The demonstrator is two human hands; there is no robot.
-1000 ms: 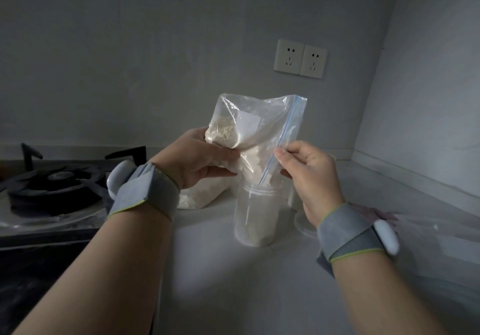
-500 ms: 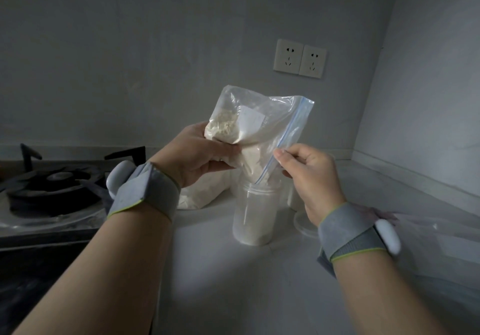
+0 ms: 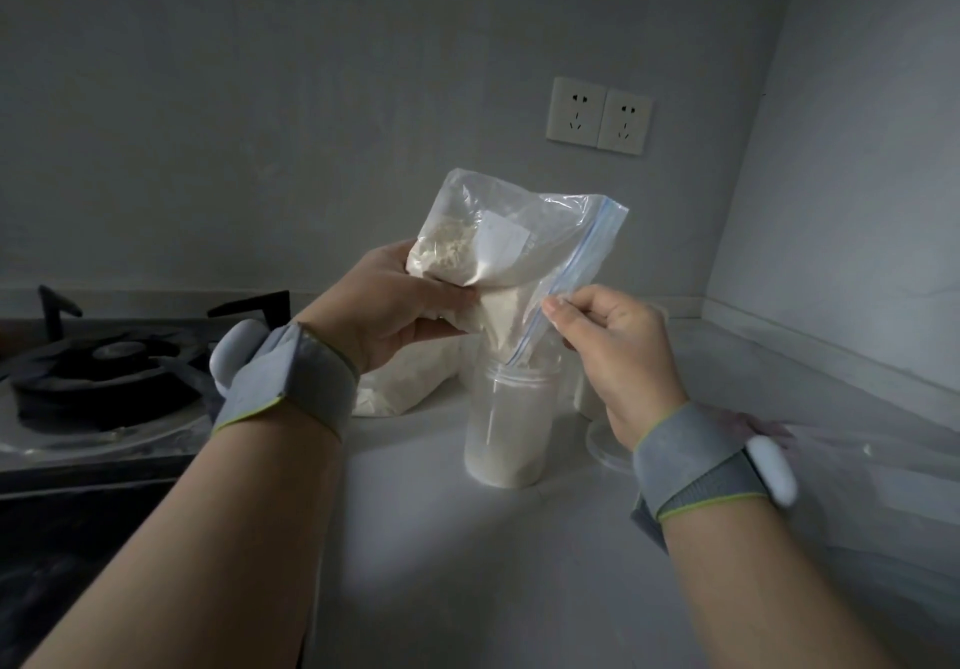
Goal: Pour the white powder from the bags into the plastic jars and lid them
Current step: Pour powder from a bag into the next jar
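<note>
Powder (image 3: 452, 253) is sitting in lumps in the upper corner of the clear zip bag (image 3: 545, 232), which I am holding tilted, mouth downward, over the open plastic jar (image 3: 506, 424). My left hand (image 3: 384, 315) is gripping the bag's bulging side, with the fingers curled round it. My right hand (image 3: 613, 351) is pinching the blue zip edge between thumb and forefinger, the other fingers loosely curled. The bag's lower corner is reaching into the jar mouth. The jar is standing upright on the white counter (image 3: 467, 564) and holding powder in its lower part; the cloudy wall is hiding the exact level. A second bag (image 3: 400, 388) is lying behind my left wrist. A clear lid (image 3: 605, 447) is lying just right of the jar.
</note>
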